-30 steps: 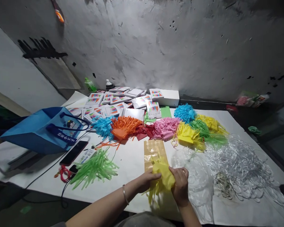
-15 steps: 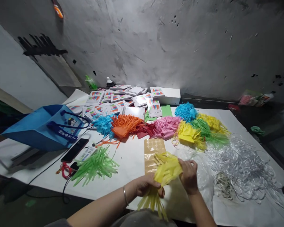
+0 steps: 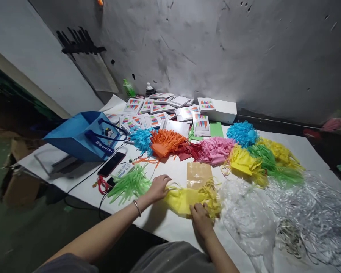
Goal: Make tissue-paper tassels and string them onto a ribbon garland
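Left hand is down on the white table sheet, fingers curled over the left end of the yellow fringed paper, a thin bangle on that wrist. Right hand presses on the near edge of the same yellow piece, fingers bent and resting on top of it; whether they pinch it or just pin it down cannot be told from here. The yellow paper lies flat between the two hands, stretched left to right, its cut fringe bunched up at the right end.

Just beyond it sits a tan sticker sheet, partly tucked under the yellow. Left of the left hand, almost touching it, a light green fringe bundle fans out. Past that lie a dark phone, a small card and a red cord with a black cable running off the table edge. A blue tote bag lies on its side further left.

To the right of the hands, clear plastic wrap spreads over the sheet, and beyond it a big heap of silvery white ribbon strands.

Across the middle runs a row of fringed paper piles: blue, orange, red, pink, yellow, green, with another blue pile behind. At the back, against the grey wall, flat white boxes with coloured triangle prints are scattered, and two bottles stand by the wall.
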Available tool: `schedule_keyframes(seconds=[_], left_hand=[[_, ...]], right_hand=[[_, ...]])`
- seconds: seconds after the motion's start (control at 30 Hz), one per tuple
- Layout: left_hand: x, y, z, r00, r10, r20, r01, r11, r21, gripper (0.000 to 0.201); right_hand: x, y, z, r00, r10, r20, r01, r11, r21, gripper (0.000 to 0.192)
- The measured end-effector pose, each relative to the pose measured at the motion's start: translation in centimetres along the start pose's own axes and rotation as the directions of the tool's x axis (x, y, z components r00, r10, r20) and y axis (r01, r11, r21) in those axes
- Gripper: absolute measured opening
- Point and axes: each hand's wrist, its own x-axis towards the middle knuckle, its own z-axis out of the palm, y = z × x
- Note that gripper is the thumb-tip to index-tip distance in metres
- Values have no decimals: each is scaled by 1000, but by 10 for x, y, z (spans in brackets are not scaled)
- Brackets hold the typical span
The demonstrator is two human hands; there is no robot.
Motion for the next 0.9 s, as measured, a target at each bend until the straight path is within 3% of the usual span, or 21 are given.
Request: schedule_keyframes(seconds=[0.07, 0.1, 0.17, 0.23, 0.33, 0.37, 0.43, 0.47, 0.5, 0.53, 0.57, 0.63, 0.67, 0.8, 0.9], left_hand=[[-8, -11, 29, 978, 209, -28, -201, 962, 183, 42], [-11, -16, 45, 942, 334, 27, -326, 894, 307, 42], [-14, -23, 75, 890, 430, 155, -450, 770, 452, 36], [-14, -29, 94, 891, 412, 192, -449, 733, 511, 26], [-12, -36, 103, 903, 403, 149, -418, 744, 522, 22], [-12, -38, 102, 899, 415, 142, -425, 747, 511, 22], [-12, -40, 100, 888, 440, 136, -447, 752, 485, 20], [-12, -40, 99, 884, 449, 131, -453, 756, 473, 20], [-13, -40, 99, 882, 454, 124, -456, 760, 463, 19], [-13, -39, 99, 882, 458, 116, -457, 765, 454, 18], [-13, -39, 99, 882, 459, 106, -455, 770, 447, 17], [-13, -38, 100, 884, 459, 88, -448, 779, 439, 14], [-14, -38, 101, 886, 457, 81, -444, 782, 437, 13], [-15, -40, 102, 897, 438, 65, -421, 801, 425, 15], [-14, -39, 103, 942, 332, 49, -326, 870, 370, 22]], right_hand=[[-1, -6, 8, 999, 22, 34, -23, 1000, 17, 23], [-2, -6, 9, 998, 28, 49, -29, 999, 24, 23], [-8, -3, 7, 997, 43, 71, -46, 999, 30, 20], [-17, 8, -1, 994, 78, 82, -80, 997, 20, 21], [-38, 34, -18, 977, 214, 18, -213, 976, -49, 23], [-45, 43, -25, 955, 293, -48, -296, 951, -86, 24], [-58, 57, -39, 864, 456, -214, -490, 859, -146, 28], [-61, 60, -44, 816, 506, -279, -559, 813, -162, 30], [-62, 59, -47, 797, 518, -309, -582, 795, -169, 30], [-60, 55, -47, 820, 491, -293, -548, 822, -157, 28], [-55, 47, -45, 873, 427, -235, -463, 878, -122, 27], [-41, 27, -34, 973, 222, -68, -221, 975, 19, 27], [-33, 18, -26, 990, 140, 7, -140, 986, 86, 27], [-13, -3, 4, 989, 76, 125, -97, 981, 169, 14], [-13, -1, 11, 978, 90, 186, -122, 978, 169, 17]])
